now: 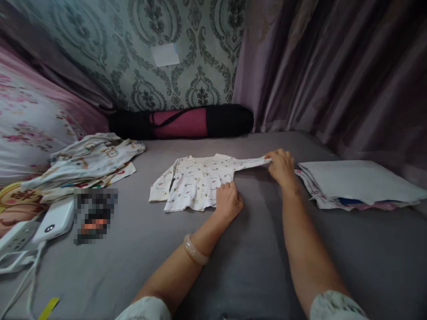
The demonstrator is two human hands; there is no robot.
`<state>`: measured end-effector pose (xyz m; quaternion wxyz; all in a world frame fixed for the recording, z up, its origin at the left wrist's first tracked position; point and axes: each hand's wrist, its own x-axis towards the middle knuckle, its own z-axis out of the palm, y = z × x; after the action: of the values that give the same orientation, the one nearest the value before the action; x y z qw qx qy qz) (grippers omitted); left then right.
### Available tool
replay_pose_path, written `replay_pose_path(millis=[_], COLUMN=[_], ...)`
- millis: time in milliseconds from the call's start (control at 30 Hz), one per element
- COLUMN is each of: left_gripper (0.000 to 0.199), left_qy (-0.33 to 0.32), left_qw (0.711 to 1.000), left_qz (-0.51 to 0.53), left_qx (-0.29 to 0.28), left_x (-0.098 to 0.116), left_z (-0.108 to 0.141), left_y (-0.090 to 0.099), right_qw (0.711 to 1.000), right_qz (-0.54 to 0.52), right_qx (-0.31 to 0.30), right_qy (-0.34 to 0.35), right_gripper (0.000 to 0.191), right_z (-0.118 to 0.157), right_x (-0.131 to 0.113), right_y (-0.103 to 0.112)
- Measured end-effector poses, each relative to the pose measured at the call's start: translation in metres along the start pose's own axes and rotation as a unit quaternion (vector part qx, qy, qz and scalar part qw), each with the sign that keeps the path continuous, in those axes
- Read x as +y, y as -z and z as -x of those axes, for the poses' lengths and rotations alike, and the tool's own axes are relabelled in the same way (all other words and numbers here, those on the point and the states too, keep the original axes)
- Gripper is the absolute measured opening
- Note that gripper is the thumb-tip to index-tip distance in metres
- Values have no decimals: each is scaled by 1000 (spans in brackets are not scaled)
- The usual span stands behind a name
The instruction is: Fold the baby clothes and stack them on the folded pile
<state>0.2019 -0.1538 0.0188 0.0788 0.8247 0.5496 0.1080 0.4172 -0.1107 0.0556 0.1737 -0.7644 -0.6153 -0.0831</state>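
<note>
A small white baby shirt (195,182) with a scattered print lies spread on the grey sheet, its neckline towards the wall. My left hand (229,201), below a pale bangle, is closed on the shirt's lower right corner. Out to the right, my right hand (281,166) pinches the cuff of one sleeve, which is drawn out straight sideways. The other sleeve slants down at the shirt's left side. Both hands rest at or close to the bed surface.
Crumpled printed clothes (96,155) lie left. A white power bank (55,220), a power strip (16,238) and cables sit nearer me. To the right is a flat stack of folded cloth (360,182). A black and maroon rolled bag (182,122) lies along the wall.
</note>
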Motion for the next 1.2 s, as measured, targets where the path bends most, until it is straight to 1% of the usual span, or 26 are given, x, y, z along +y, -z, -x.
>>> replay_pose_path(millis=[67,100,133,167,267,333,433,567,633,767,833,1000,1133,1200], left_gripper=[20,20,20,21,22,22,22,22,22,22,24,26,25,28], left_qy=[6,7,7,8,12,17,16,6,1,-13,-12,6,27,32], left_qw=[1000,1000,1000,1000,999,999,999,999,999,1000,1000,997,995,993], left_qz=[-12,-16,-21,-25,-35,-43,-45,-37,-29,3,22,68,66,70], left_qx=[8,8,7,6,0,0,-3,-13,-14,0,-9,-42,-74,-92], left_x=[1,1,1,2,2,1,0,-3,-3,-2,-1,-4,-4,-3], left_z=[2,2,3,3,4,4,3,1,1,0,-1,-4,-4,-3], left_y=[0,1,1,2,3,3,3,2,1,1,1,1,8,13], right_qw=[997,994,992,990,982,975,967,964,963,951,949,976,986,988], right_qz=[14,8,-4,-20,-50,-42,-25,-52,-80,-162,-180,-118,-84,-65], right_qx=[-74,-103,-118,-118,-90,-96,-128,-155,-144,-70,-40,8,4,-3], right_qy=[-14,-28,-47,-73,-159,-196,-218,-208,-212,-254,-256,-182,-145,-137], right_gripper=[38,37,36,35,34,34,37,30,27,31,32,28,30,31], right_z=[0,-1,-2,-4,-7,-7,-6,-10,-14,-19,-19,-13,-10,-9], right_x=[9,13,17,19,20,18,16,21,25,33,35,33,34,35], right_y=[-5,-8,-10,-13,-21,-28,-39,-48,-48,-49,-50,-56,-62,-65])
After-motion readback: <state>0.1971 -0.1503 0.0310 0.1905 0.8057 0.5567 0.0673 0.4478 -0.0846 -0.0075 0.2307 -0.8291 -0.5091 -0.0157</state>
